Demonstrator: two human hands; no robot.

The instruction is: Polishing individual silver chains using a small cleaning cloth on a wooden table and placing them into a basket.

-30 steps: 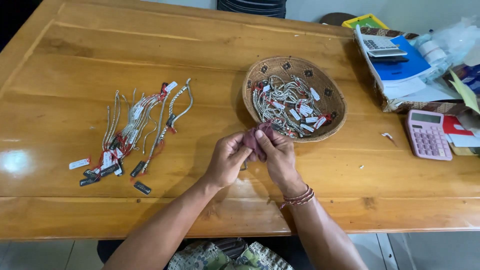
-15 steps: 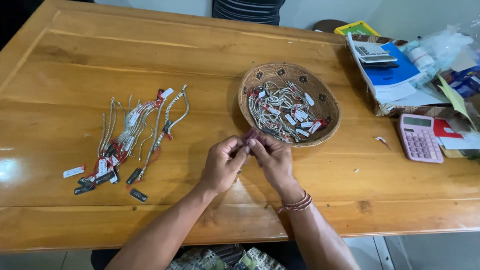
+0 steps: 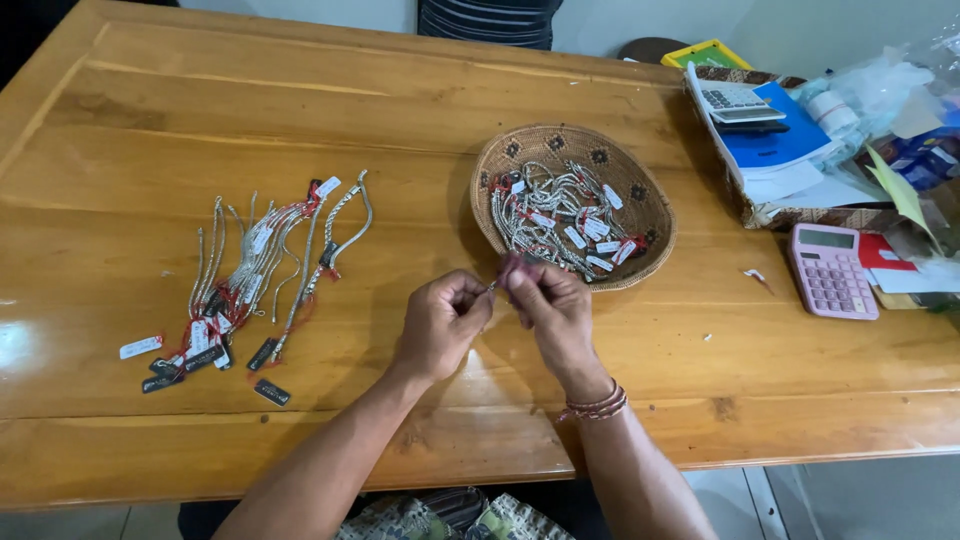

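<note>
Both my hands meet over the wooden table, just in front of a round woven basket. My left hand and my right hand pinch a small silver bracelet between their fingertips; most of it is hidden by the fingers. Something reddish shows at the fingertips of my right hand. The basket holds several silver bracelets with white tags and red threads. To the left, a row of tagged silver bracelets lies spread on the table.
A pink calculator lies at the right. Behind it stands a box with a blue book, a grey calculator and papers, beside plastic bags. A person in a striped top sits at the far edge.
My hands have drawn slightly apart, with the bracelet now pinched at the fingertips instead of cupped. The camera has shifted a little.
</note>
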